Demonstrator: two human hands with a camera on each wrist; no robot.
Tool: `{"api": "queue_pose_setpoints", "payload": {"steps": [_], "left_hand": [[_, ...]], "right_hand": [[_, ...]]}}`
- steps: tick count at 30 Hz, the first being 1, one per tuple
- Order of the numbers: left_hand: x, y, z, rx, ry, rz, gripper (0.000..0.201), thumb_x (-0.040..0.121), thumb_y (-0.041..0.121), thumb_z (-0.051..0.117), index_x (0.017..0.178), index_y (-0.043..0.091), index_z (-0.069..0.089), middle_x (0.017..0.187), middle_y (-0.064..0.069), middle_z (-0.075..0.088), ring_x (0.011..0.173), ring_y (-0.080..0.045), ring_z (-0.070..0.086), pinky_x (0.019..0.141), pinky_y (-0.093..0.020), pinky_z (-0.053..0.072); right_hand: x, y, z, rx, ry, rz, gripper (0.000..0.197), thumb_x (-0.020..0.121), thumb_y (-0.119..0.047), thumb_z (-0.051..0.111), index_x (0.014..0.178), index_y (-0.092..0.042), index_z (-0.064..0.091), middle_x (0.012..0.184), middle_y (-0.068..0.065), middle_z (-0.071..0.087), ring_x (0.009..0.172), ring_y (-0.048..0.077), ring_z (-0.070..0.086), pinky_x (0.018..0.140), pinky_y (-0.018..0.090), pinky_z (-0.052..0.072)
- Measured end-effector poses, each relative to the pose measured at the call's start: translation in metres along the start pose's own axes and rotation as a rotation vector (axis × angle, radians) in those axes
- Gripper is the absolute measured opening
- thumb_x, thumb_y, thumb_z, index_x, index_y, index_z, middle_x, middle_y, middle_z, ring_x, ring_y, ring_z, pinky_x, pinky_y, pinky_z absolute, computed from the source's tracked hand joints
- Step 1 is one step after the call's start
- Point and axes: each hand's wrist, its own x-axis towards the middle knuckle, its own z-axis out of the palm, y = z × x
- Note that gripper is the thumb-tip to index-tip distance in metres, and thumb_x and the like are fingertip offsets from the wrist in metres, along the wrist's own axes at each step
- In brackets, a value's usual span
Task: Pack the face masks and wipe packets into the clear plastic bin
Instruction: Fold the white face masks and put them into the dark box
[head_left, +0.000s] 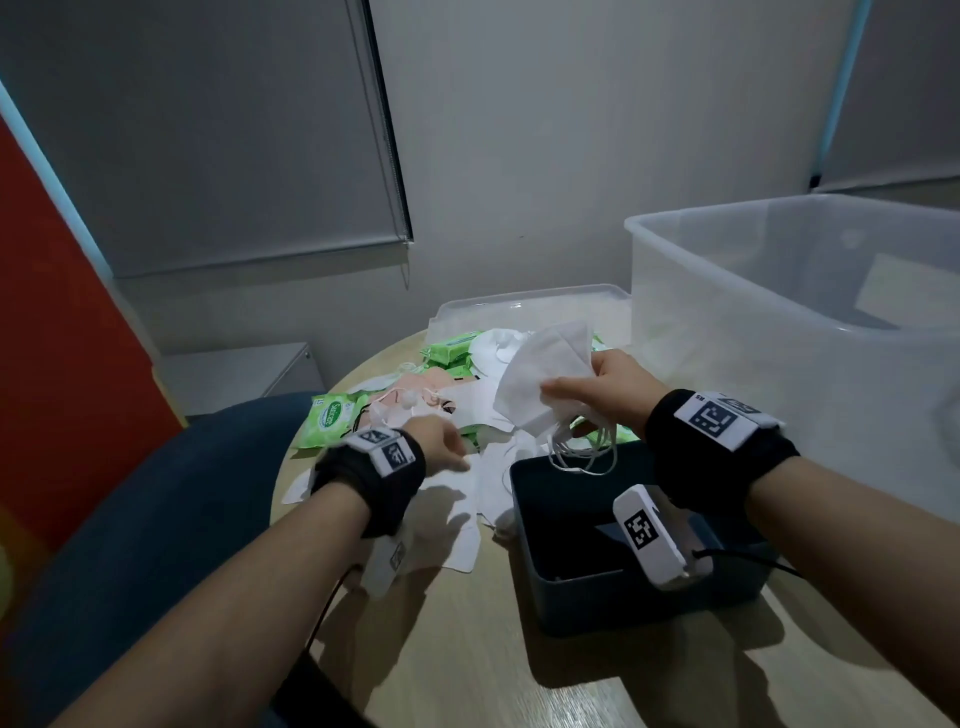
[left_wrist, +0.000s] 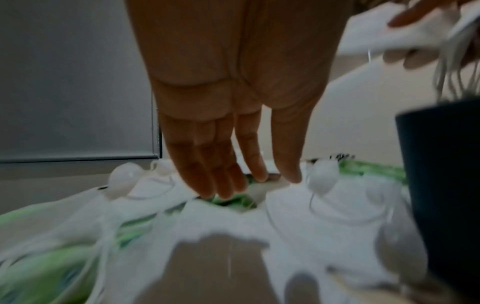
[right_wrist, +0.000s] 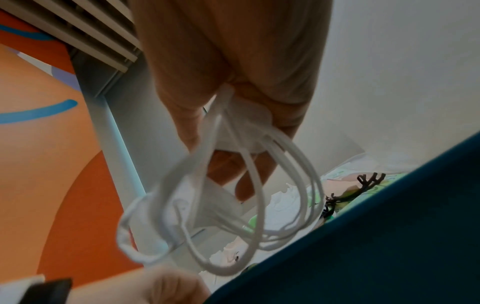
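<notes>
Right hand (head_left: 605, 392) clenched round bunch of white masks (head_left: 543, 379), folded flat, ear loops (right_wrist: 223, 205) dangling above dark blue box (head_left: 623, 582). Left hand (left_wrist: 233, 92) flat, fingers straight, over mask-and-green-packet pile (head_left: 415, 405). Clear bin (head_left: 810, 291) stands right.

Likely an office: roller blinds (head_left: 234, 130).

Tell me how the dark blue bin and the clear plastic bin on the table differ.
The dark blue bin is opaque, while the clear plastic bin is see-through. The dark blue bin is low and small; the clear plastic bin is much taller and wider. The dark blue bin sits nearest the person, under the right hand; the clear plastic bin stands farther right. Both are open-topped and hold no masks or packets.
</notes>
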Motion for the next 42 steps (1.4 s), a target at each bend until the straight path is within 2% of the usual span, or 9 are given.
{"api": "queue_pose_setpoints", "payload": {"steps": [2,4,11,14,17,25,31,37,42], "left_hand": [[0.004,-0.012,0.014,0.113,-0.059,-0.097,0.047,0.079,0.035,0.072,0.117,0.011,0.057,0.118,-0.006,0.060,0.106,-0.021,0.057,0.081,-0.026,0.045],[0.010,-0.020,0.026,0.160,-0.065,-0.174,0.073,0.073,0.042,0.075,0.130,0.009,0.044,0.132,-0.010,0.050,0.120,-0.027,0.049,0.096,-0.033,0.043],[0.013,-0.026,0.031,0.144,0.006,-0.407,0.085,0.065,0.037,0.082,0.128,0.004,0.036,0.132,-0.015,0.043,0.122,-0.031,0.048,0.100,-0.042,0.044],[0.016,-0.030,0.027,0.046,0.050,-0.304,0.031,0.067,0.026,0.080,0.080,0.014,0.055,0.097,-0.006,0.059,0.092,-0.024,0.058,0.074,-0.025,0.047],[0.016,-0.030,0.022,-0.099,0.135,-0.201,0.024,0.073,0.018,0.074,0.062,0.018,0.053,0.081,-0.002,0.057,0.082,-0.021,0.058,0.057,-0.019,0.039],[-0.001,0.017,-0.032,-0.464,0.382,0.008,0.028,0.079,0.013,0.066,0.059,0.016,0.046,0.057,0.001,0.050,0.056,-0.017,0.050,0.053,-0.022,0.039],[-0.026,0.089,-0.052,-0.636,0.337,0.324,0.020,0.080,0.003,0.060,0.079,0.020,0.050,0.059,-0.001,0.054,0.043,-0.012,0.053,0.043,-0.022,0.042],[-0.029,0.120,-0.039,-0.687,0.212,0.408,0.024,0.085,0.002,0.061,0.107,0.009,0.058,0.068,-0.006,0.062,0.048,-0.006,0.060,0.054,-0.019,0.054],[-0.024,0.116,-0.039,-0.585,0.328,0.465,0.011,0.079,0.006,0.070,0.089,0.010,0.068,0.072,0.003,0.064,0.059,-0.002,0.058,0.058,-0.015,0.047]], "right_hand": [[0.001,0.003,-0.001,-0.023,0.016,0.037,0.058,0.053,-0.047,0.070,0.091,-0.004,0.065,0.083,0.016,0.073,0.072,0.034,0.071,0.074,0.053,0.057],[0.000,0.002,0.000,-0.011,0.018,0.042,0.048,0.065,-0.041,0.069,0.090,-0.002,0.062,0.080,0.015,0.071,0.066,0.032,0.070,0.072,0.051,0.058],[0.005,0.009,-0.008,-0.077,0.084,0.005,0.008,0.076,-0.011,0.066,0.073,-0.017,0.063,0.078,0.008,0.066,0.073,0.025,0.064,0.070,0.036,0.054],[0.006,0.013,-0.011,-0.020,0.106,0.025,0.012,0.079,-0.005,0.063,0.073,-0.015,0.059,0.070,0.005,0.060,0.062,0.019,0.057,0.057,0.026,0.048],[0.007,0.015,-0.015,0.008,0.135,0.023,0.009,0.079,-0.003,0.062,0.077,-0.012,0.061,0.072,0.006,0.060,0.069,0.023,0.058,0.066,0.031,0.049],[0.006,0.018,-0.022,-0.049,0.168,0.018,0.007,0.078,-0.009,0.062,0.082,-0.007,0.067,0.092,0.019,0.069,0.083,0.032,0.065,0.075,0.042,0.054],[0.002,0.008,-0.017,-0.040,0.075,-0.041,0.007,0.085,-0.008,0.060,0.089,-0.013,0.063,0.072,0.001,0.062,0.052,0.010,0.059,0.033,0.013,0.036],[-0.006,0.002,-0.019,-0.032,0.041,-0.107,0.014,0.089,-0.010,0.054,0.080,-0.013,0.064,0.078,0.005,0.065,0.074,0.017,0.059,0.067,0.027,0.046],[-0.012,0.004,-0.029,-0.008,0.016,-0.104,0.016,0.084,0.000,0.053,0.090,-0.008,0.065,0.084,0.007,0.066,0.076,0.019,0.061,0.070,0.026,0.049]]}}
